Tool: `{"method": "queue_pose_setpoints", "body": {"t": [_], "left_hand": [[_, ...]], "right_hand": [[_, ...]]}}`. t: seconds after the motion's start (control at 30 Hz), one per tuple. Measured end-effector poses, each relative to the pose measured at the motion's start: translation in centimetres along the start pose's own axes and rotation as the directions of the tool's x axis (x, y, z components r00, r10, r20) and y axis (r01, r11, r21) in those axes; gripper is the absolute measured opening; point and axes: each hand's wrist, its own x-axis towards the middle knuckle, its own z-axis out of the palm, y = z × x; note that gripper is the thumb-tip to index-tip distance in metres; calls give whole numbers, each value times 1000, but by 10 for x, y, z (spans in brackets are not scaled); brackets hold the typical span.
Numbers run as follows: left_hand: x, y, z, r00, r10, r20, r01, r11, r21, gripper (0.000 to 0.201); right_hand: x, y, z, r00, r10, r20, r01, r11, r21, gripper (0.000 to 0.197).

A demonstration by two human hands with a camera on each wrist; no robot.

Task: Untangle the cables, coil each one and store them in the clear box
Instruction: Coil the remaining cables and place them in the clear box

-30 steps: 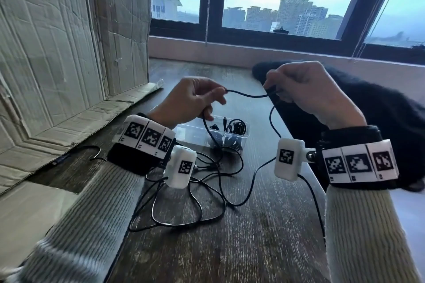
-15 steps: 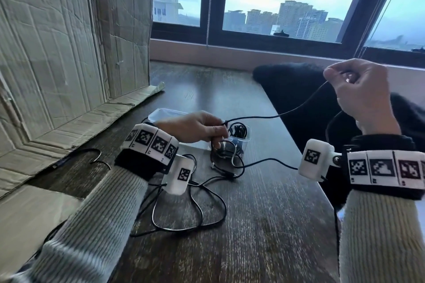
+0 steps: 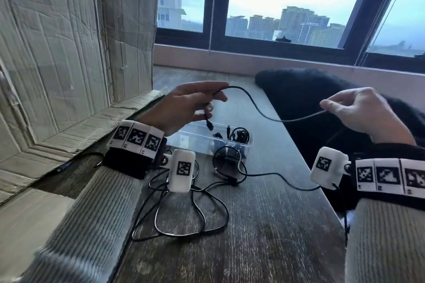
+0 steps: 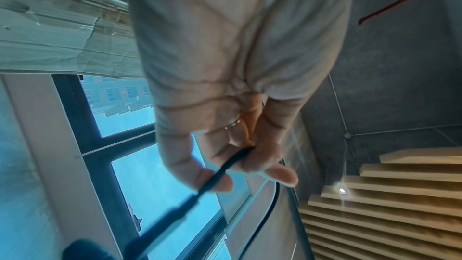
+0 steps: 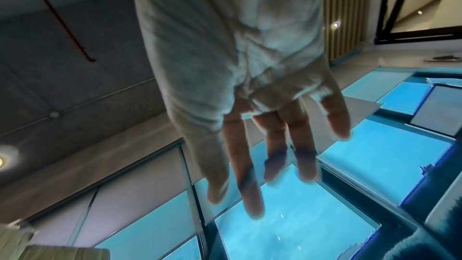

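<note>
A thin black cable [image 3: 257, 108] sags in the air between my two hands. My left hand [image 3: 213, 101] pinches it near one end, above the clear box [image 3: 195, 139], and the plug [image 3: 209, 126] dangles below the fingers. The left wrist view shows that cable [image 4: 225, 167] held between thumb and fingers of the left hand [image 4: 240, 157]. My right hand [image 3: 326, 107] pinches the cable farther along, over the black cloth. In the right wrist view the right hand [image 5: 235, 191] has long fingers with a dark blur across them. Coiled cables [image 3: 239, 135] lie in the box. A tangle of black cables [image 3: 190, 213] lies on the wooden table.
Creased cardboard [image 3: 69, 64] stands along the left side, with a flap lying on the table. A black fuzzy cloth [image 3: 305, 99] covers the table's right edge. A window sill and window run along the back. A small coil [image 3: 226, 163] sits in front of the box.
My left hand has risen from the table beside the box with the cable end, whose plug now dangles. My right hand has come down and inward, so the cable sags.
</note>
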Motion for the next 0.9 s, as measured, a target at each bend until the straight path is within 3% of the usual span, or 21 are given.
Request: {"method": "queue_pose_setpoints", "body": {"t": [0.1, 0.27, 0.43, 0.53, 0.6, 0.67, 0.77, 0.9], "left_hand": [[-1, 0, 12, 998, 62, 27, -64, 995, 74, 32], [3, -2, 27, 988, 151, -17, -149, 987, 65, 23], [2, -1, 27, 992, 129, -10, -128, 989, 76, 17], [3, 1, 24, 998, 63, -24, -60, 994, 87, 25], [6, 2, 22, 1000, -4, -28, 4, 1000, 5, 34], [7, 2, 21, 999, -42, 3, 42, 996, -74, 30], [8, 3, 15, 1000, -17, 15, 19, 989, -147, 15], [8, 7, 9, 997, 12, -82, -37, 951, -306, 27]], "right_hand": [[-9, -25, 2, 987, -40, 155, 47, 998, -40, 30], [-26, -85, 16, 933, -285, 217, 191, 908, 373, 35], [-26, -112, 57, 893, -434, 121, 352, 840, 413, 18], [-26, -114, 64, 895, -428, 124, 326, 818, 473, 18], [-26, -117, 67, 911, -396, 116, 288, 811, 509, 19], [-27, -119, 70, 929, -357, 101, 253, 808, 532, 26], [-25, -117, 76, 934, -333, 127, 206, 796, 568, 25], [-24, -110, 76, 931, -320, 176, 126, 735, 667, 10]]}}
